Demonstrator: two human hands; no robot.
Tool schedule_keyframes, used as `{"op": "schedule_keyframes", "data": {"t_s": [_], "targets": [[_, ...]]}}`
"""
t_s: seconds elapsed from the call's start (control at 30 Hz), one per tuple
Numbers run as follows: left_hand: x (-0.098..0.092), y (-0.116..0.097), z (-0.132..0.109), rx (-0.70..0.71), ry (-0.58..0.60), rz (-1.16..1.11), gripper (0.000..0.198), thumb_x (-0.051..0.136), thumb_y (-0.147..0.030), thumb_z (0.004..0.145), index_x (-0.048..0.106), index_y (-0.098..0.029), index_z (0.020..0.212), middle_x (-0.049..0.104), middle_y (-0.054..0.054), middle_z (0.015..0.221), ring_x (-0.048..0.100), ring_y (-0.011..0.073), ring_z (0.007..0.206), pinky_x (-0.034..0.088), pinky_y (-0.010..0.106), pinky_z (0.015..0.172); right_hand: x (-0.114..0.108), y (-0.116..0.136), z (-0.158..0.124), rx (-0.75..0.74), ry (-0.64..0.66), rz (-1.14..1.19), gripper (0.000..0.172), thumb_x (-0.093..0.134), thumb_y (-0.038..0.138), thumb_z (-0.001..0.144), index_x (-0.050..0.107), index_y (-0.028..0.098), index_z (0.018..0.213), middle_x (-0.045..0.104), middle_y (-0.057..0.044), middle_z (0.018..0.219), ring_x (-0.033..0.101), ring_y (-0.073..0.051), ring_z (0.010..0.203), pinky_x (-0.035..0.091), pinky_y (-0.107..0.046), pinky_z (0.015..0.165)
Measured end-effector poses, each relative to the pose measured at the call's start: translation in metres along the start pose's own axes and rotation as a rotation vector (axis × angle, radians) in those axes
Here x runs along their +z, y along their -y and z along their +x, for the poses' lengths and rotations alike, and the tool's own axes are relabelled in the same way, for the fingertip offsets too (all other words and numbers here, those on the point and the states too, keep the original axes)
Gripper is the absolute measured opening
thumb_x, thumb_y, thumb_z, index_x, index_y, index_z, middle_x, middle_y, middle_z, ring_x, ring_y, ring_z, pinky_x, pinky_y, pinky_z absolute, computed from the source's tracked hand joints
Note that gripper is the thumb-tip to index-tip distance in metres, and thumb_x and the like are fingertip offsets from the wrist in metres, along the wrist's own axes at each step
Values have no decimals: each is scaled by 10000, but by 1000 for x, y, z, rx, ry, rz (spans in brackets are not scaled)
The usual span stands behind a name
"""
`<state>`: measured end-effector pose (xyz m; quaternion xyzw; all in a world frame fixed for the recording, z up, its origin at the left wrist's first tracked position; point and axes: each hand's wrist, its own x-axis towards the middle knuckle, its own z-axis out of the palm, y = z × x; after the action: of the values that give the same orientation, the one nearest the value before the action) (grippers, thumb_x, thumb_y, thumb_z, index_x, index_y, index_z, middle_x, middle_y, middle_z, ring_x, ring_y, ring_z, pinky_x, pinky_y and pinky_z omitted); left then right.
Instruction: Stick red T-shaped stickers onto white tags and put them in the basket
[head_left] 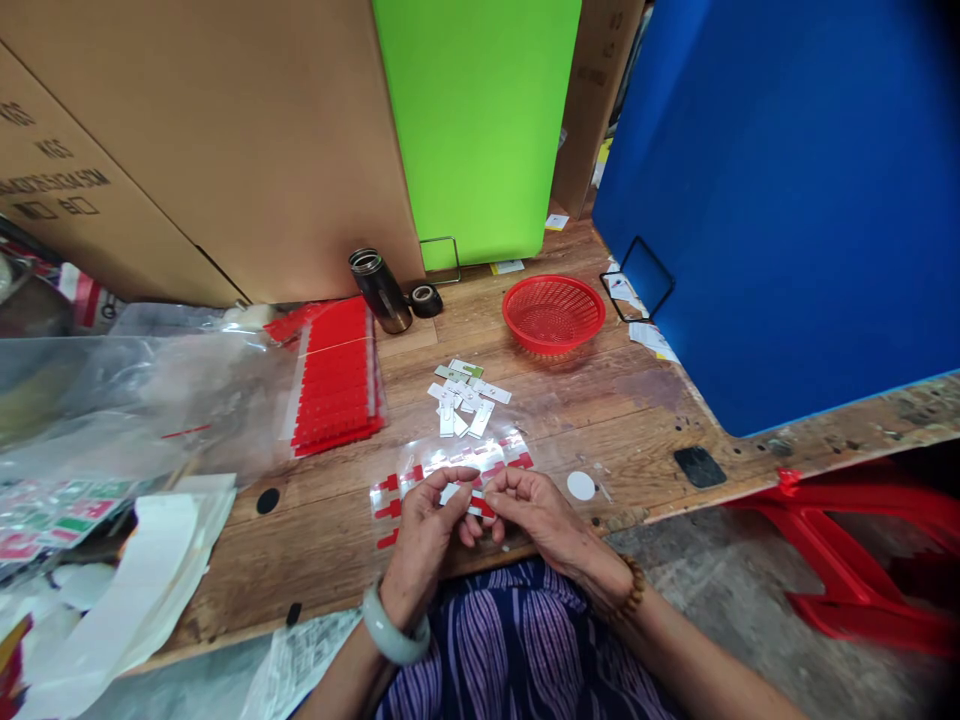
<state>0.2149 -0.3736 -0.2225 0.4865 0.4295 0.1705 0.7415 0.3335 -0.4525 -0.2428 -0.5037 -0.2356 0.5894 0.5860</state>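
Note:
Close to the table's front edge, my left hand [426,528] pinches a small white card [449,494] between thumb and fingers. My right hand [546,515] meets it from the other side, its fingertips closed on a small red sticker [481,505] at the card's right end. Whether the sticker is fully stuck to the card is too small to tell. Under and behind both hands lies a clear sheet with red stickers [387,509], partly hidden by them. Just beyond the sheet is a loose pile of small white cards [466,395], a few showing green.
A red plastic basket [553,315] stands behind the pile. To the left lie a banded stack of red sticker sheets [336,375] and plastic bags [217,390]. An uncapped dark flask [382,295] stands beside its lid [426,301]. A blue panel [795,220] borders the right.

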Motion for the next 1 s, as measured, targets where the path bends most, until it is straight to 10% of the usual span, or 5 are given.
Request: {"op": "schedule_keyframes", "data": {"t_s": [0.43,0.77,1.0], "targets": [[0,7,12,34,61,-61,493,541,-466,794,459,-119,1136,624,0,545,542,104,424,400,189,425,-22,5,10,11,66,-64,251,713,344,687,564,148,733,618,15,633,528,-75,489,379,-208,518],[-24,20,18,383,-143,546,261,544,-341,819,631,-196,1017,665,88,1035,602,233,988,437,389,900,-71,88,77,-500,-482,-51,476,723,329,635,485,198,1027,646,26,720,572,-98,539,462,-249,605],[-28,42,18,615,88,961,277,472,-210,866,582,-220,1120,603,85,1199,485,240,1180,355,464,1023,-68,55,103,-516,-469,-903,180,466,287,811,575,184,910,625,-27,775,574,-155,677,440,-282,644]]}}
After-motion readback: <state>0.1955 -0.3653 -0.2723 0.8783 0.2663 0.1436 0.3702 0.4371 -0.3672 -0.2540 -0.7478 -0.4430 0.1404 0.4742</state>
